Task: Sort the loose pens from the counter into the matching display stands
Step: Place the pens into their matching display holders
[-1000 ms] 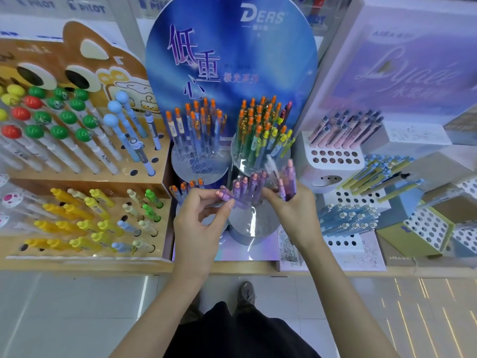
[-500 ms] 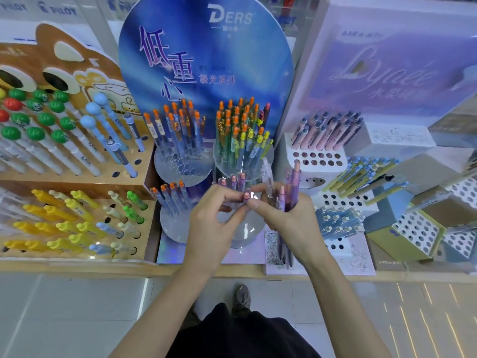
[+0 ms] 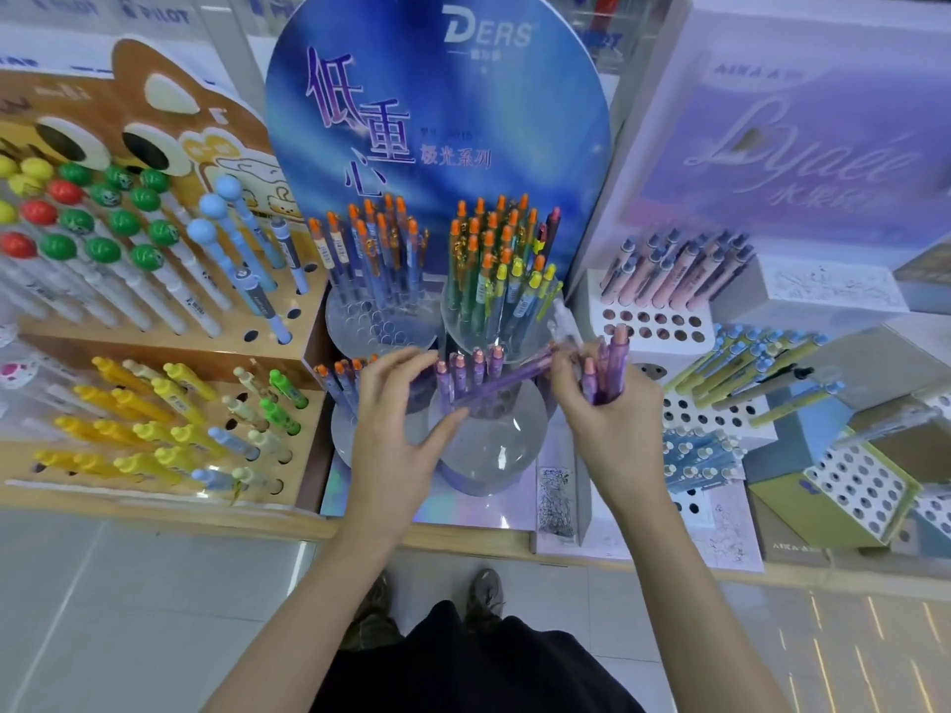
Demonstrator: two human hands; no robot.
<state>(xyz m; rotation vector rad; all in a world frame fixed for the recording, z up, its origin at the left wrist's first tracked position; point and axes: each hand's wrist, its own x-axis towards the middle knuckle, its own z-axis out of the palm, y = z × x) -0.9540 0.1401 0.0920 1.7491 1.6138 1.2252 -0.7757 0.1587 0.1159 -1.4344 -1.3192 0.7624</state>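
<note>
Hands drawn apart since the earlier frame. Left hand [image 3: 399,434]: fingers spread, thumb touched to the lower end of one purple pen [image 3: 502,382], slanted over the clear stand [image 3: 489,447] near the counter's [image 3: 216,513] front edge. Right hand [image 3: 615,429]: bundle of purple pens [image 3: 610,367] gripped upright, slanted pen's upper end pinched at the fingertips.
</note>
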